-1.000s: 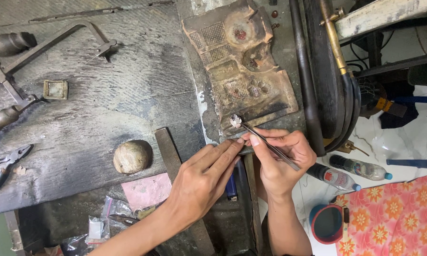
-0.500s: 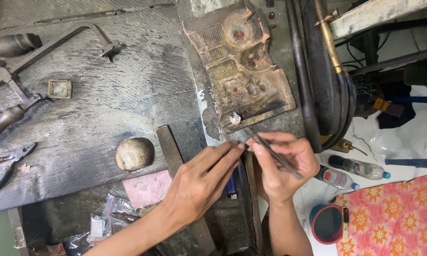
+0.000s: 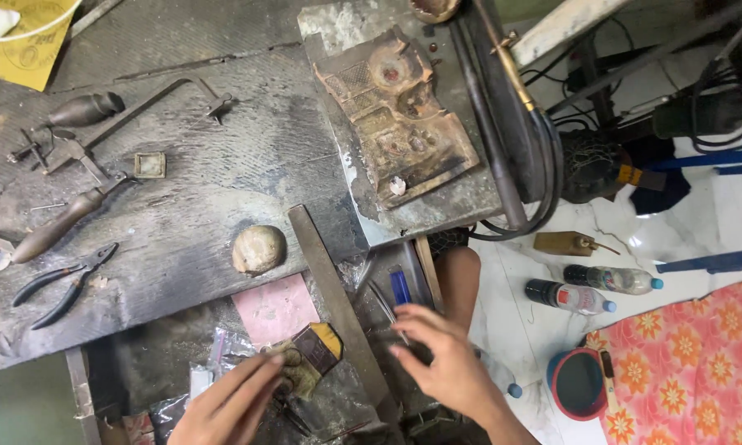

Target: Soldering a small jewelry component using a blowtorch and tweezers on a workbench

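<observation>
Left hand (image 3: 237, 401) touching brown-and-yellow packet (image 3: 311, 356), pink card (image 3: 274, 307) beside, right hand (image 3: 445, 360) open

— What is different from a moment ago?

— Both hands are coming away from the rusty plate (image 3: 395, 132); the left hand (image 3: 231, 404) is dropping to the open drawer, its fingers reaching beside the small brush (image 3: 309, 358); the right hand (image 3: 445, 363) is hanging low by the knee.

— And the tweezers?

— No longer pinching at the plate's edge; a thin tool (image 3: 385, 303) is showing just above the right fingers; the small pale piece (image 3: 397, 186) is lying alone on the plate.
</observation>
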